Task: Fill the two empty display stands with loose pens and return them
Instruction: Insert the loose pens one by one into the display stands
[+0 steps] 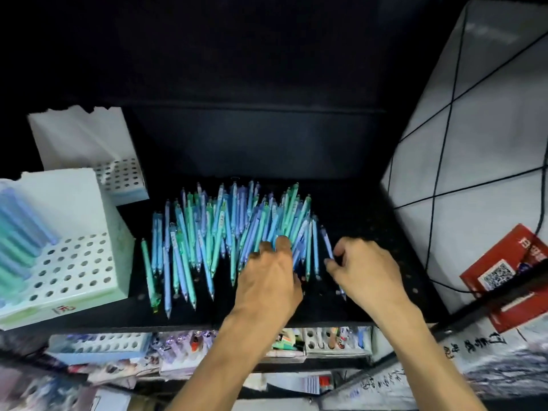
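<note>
A heap of loose blue and teal pens (213,232) lies across the dark shelf (370,226). My left hand (269,277) rests on the right part of the heap, fingers curled round a bunch of pens. My right hand (364,268) pinches a single blue pen (327,246) at the heap's right edge. A white display stand (74,268) with rows of holes sits at the left, some pens standing in its left rows. A second white stand (118,179), its holes bare, stands behind it.
A pale tiled wall (474,129) rises on the right, with a red box bearing a QR code (510,271) and a black cable. Below the shelf's front edge are lower racks with other stationery (189,348).
</note>
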The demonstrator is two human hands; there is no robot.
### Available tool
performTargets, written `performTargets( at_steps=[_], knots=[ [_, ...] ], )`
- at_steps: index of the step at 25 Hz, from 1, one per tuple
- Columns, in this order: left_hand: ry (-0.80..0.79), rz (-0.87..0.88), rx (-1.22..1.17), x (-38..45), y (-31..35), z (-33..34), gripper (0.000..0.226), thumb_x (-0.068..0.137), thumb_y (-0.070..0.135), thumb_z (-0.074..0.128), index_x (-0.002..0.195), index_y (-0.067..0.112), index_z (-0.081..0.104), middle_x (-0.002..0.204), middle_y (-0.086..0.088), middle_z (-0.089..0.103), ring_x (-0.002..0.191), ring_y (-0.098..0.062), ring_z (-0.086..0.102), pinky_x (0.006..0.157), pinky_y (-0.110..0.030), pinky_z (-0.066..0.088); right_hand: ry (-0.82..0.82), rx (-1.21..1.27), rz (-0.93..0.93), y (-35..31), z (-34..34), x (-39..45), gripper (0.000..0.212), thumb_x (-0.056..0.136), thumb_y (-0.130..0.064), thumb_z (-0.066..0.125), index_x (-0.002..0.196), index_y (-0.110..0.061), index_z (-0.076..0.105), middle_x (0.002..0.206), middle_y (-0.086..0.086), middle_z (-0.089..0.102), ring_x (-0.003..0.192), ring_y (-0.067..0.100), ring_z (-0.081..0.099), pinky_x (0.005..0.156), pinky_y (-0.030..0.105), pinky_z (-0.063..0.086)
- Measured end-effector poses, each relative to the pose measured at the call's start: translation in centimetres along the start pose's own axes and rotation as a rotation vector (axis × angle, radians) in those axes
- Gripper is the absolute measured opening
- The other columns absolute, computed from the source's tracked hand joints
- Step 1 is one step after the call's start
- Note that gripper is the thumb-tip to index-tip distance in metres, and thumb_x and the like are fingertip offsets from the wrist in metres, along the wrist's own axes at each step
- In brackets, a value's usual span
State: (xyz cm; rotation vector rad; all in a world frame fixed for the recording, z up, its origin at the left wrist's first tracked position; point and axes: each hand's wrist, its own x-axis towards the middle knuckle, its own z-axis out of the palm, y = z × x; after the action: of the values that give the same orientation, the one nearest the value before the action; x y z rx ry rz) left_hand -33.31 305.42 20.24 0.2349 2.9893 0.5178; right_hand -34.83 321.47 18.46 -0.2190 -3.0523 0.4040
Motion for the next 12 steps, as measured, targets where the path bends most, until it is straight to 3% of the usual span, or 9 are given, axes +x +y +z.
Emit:
performTargets(
  at_steps=[3, 7, 9, 12],
  knots=[
    [-0.011, -0.01, -0.072, 0.4, -0.4, -0.5, 0.061, 0.091, 0.015, 0.064, 0.142, 0.009, 0.031, 0.099, -0.004, 0.058, 0.084, -0.023, 0.064, 0.077, -0.028, 0.056, -0.041, 0.012, 0.047, 0.2, -0.8, 0.5, 0.018, 0.086, -0.037, 0.069, 0.091, -0.02, 0.068, 0.076, 0.0, 0.063, 0.071, 0.025, 0.059, 0.061, 0.028, 0.042],
    [-0.085, -0.028, -0.098, 0.3, -0.6, -1.2, 0.073, 0.091, 0.011, 0.063, 0.152, 0.005, 0.023, 0.102, -0.004, 0.056, 0.086, -0.021, 0.062, 0.074, -0.022, 0.054, -0.056, 0.244, 0.093, 1.5, -1.4, 1.1, 0.01, 0.084, -0.027, 0.073, 0.081, -0.019, 0.067, 0.07, 0.0, 0.069, 0.065, 0.019, 0.065, 0.066, 0.035, 0.057],
    [-0.112, -0.036, -0.082, 0.3, -0.8, -1.5, 0.06, 0.094, 0.011, 0.062, 0.146, 0.006, 0.032, 0.102, -0.001, 0.054, 0.085, -0.019, 0.058, 0.071, -0.017, 0.049, -0.062, 0.373, 0.097, 1.7, -1.3, 1.3, 0.01, 0.085, -0.023, 0.074, 0.08, -0.022, 0.065, 0.07, -0.002, 0.07, 0.063, 0.017, 0.067, 0.067, 0.039, 0.06],
    [-0.126, -0.052, -0.059, 0.3, -1.3, -2.0, 0.028, 0.096, 0.013, 0.059, 0.123, 0.01, 0.051, 0.091, 0.006, 0.052, 0.087, -0.017, 0.057, 0.071, -0.021, 0.043, -0.11, 0.329, 0.069, 1.4, -0.8, 2.0, 0.008, 0.086, -0.022, 0.072, 0.091, -0.018, 0.066, 0.073, 0.0, 0.07, 0.059, 0.017, 0.066, 0.063, 0.036, 0.059]
  ],
)
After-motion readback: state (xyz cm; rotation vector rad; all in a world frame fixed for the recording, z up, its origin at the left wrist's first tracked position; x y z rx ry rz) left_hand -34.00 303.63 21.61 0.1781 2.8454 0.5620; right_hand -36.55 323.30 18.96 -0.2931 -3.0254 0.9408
